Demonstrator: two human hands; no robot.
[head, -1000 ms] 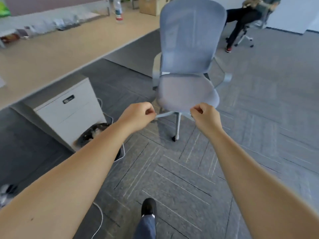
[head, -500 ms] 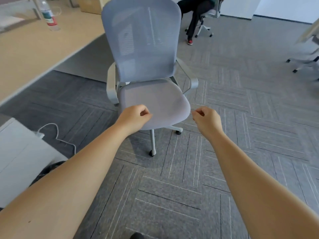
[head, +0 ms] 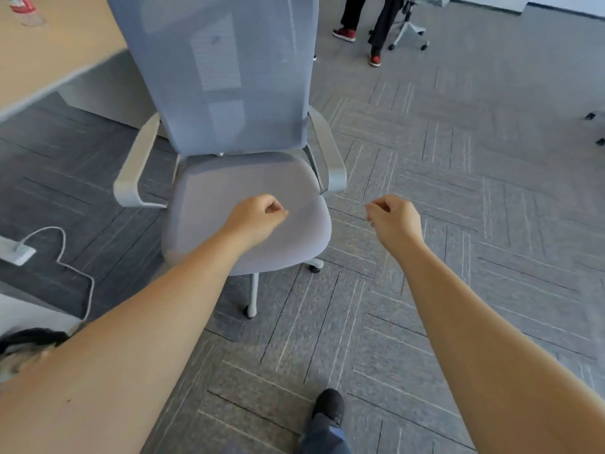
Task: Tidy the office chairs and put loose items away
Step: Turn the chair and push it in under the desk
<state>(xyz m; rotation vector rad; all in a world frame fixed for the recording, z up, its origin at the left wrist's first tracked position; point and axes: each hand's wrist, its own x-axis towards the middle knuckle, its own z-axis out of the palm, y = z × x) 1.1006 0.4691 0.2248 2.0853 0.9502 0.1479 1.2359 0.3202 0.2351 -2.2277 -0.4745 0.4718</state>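
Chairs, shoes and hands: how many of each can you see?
Chairs: 2, the blue-grey mesh office chair and a white-based swivel chair behind.
Shoes: 3, two red-and-black shoes and one black shoe.
Hands: 2, left hand, right hand.
Total: 7

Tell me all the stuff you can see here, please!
chair: 1, blue-grey mesh with pale arms, middle, facing the camera
desk: 1, light wood, top left
bottle: 1, clear with red label, on the desk, partly cut off
power strip: 1, white, on the floor at left, with a white cord
carpet: grey tiles with line patterns, all over the floor
other person's legs: dark trousers, red shoes, top
other chair base: 1, white with wheels, top right
shoe: 1, black, bottom centre, wearer's own
left hand: loosely curled, empty, over the seat
right hand: loosely curled, empty, right of the seat
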